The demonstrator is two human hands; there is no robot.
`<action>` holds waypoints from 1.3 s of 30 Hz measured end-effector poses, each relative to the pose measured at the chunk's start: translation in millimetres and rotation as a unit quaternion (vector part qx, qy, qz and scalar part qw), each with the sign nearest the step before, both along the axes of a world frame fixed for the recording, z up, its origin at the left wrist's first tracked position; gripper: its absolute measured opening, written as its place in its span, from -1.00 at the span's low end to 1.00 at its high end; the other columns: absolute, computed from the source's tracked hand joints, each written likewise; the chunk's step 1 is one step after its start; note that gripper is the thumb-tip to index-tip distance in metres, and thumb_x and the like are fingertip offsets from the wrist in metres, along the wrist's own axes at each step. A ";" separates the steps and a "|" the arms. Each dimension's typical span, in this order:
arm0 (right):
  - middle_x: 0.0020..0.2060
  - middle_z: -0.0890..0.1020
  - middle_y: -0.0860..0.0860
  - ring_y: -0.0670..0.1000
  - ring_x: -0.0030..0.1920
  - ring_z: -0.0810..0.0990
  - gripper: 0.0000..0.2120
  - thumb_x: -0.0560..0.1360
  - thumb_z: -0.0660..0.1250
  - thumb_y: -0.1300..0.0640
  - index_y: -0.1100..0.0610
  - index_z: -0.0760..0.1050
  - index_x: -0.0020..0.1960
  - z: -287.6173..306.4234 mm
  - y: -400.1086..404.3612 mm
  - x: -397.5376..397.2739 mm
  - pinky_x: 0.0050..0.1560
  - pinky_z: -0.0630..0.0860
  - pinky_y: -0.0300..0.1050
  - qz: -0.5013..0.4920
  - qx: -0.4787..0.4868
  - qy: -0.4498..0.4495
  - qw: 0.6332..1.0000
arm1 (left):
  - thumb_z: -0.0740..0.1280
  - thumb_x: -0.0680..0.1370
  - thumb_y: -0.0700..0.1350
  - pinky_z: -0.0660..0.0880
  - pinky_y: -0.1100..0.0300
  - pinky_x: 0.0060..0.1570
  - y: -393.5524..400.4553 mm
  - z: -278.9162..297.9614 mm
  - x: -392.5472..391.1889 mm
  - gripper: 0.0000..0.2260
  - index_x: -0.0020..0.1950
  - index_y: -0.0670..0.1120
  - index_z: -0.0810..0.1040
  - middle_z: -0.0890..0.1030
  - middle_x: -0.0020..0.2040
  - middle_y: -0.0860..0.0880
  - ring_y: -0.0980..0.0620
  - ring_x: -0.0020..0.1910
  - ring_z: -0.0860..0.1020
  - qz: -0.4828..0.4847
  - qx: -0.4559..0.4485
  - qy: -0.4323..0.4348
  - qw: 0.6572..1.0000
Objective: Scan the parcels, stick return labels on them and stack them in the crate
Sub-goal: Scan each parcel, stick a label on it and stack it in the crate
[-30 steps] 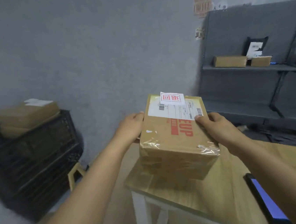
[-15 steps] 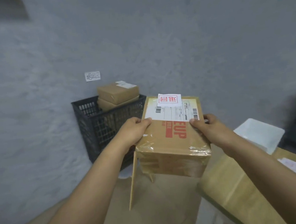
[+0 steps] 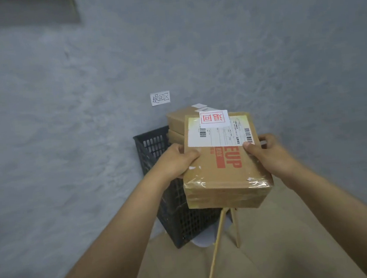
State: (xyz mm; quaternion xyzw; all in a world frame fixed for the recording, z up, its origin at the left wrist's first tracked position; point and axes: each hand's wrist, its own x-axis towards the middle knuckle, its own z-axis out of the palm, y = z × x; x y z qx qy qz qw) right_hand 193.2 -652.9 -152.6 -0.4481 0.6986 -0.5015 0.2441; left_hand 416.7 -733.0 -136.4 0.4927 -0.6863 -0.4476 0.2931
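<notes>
Crate [image 3: 157,155] now sits dead ahead against the wall, where a second ago it stood off to the left; the table has dropped from view. Two boxes [image 3: 180,125] are already stacked in the crate. Parcel [image 3: 224,170] hangs just in front of the crate, return label [image 3: 214,118] stuck on top. Left hand [image 3: 177,162] and right hand [image 3: 267,152] clamp its opposite sides. Judgement: only the stacking remains.
</notes>
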 end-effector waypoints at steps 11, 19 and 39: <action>-0.14 0.53 -0.23 -0.12 -0.12 0.56 -0.69 0.50 0.30 -0.02 -0.09 0.32 0.21 23.0 -231.5 7.0 -0.21 0.46 -0.13 0.096 -0.025 0.037 0.994 | 0.35 0.53 0.00 0.56 0.20 -0.30 -175.8 12.9 11.0 -0.72 0.18 -0.05 0.43 0.62 -0.06 0.04 0.06 -0.15 0.64 0.119 -0.033 0.040 0.992; -0.16 0.51 -0.24 -0.26 -0.20 0.48 -0.71 0.54 0.26 0.02 -0.07 0.36 0.25 8.8 -382.3 16.5 -0.31 0.35 -0.26 0.185 -0.005 0.057 0.981 | 0.33 0.55 -0.02 0.48 0.28 -0.35 -283.1 -4.9 14.0 -0.58 0.32 -0.12 0.29 0.57 0.18 -0.10 0.01 -0.05 0.61 0.217 0.001 0.026 0.976; 0.19 0.58 -0.03 -0.16 -0.10 0.55 -0.83 0.55 0.26 -0.03 -0.21 0.43 0.13 -127.3 -511.2 44.2 -0.01 0.51 -0.19 0.290 0.247 0.157 0.911 | 0.14 0.66 -0.11 0.49 0.22 0.08 -398.9 -113.8 -6.9 -0.51 0.57 -0.02 0.09 0.31 0.49 -0.11 -0.10 0.32 0.45 0.026 0.142 -0.220 0.965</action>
